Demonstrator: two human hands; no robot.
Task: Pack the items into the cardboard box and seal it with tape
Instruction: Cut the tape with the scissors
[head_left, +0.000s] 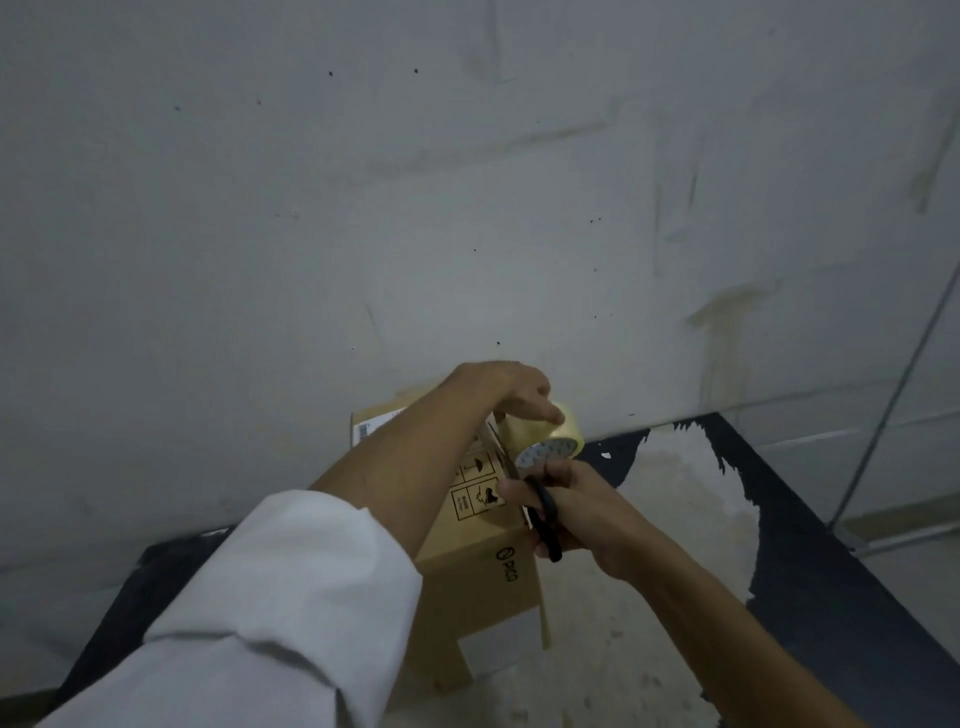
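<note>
Gripping a tape roll (545, 434) at frame centre, the left hand (511, 389) hovers over the cardboard box (478, 571); the right hand (576, 512) clasps black-handled scissors (524, 488), with the white-sleeved forearm (291, 597) hiding the box's left side.

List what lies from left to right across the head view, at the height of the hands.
White sleeve → cardboard box → scissors in the right hand → black mat edge. The left hand and tape roll overlap above, so they are left out.

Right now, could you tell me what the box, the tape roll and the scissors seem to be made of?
Cardboard box: matte brown corrugated board, printed symbols.
Tape roll: glossy, translucent yellowish plastic film.
Scissors: black handles, probably plastic; blades pale, likely metal, though blurred.
</note>
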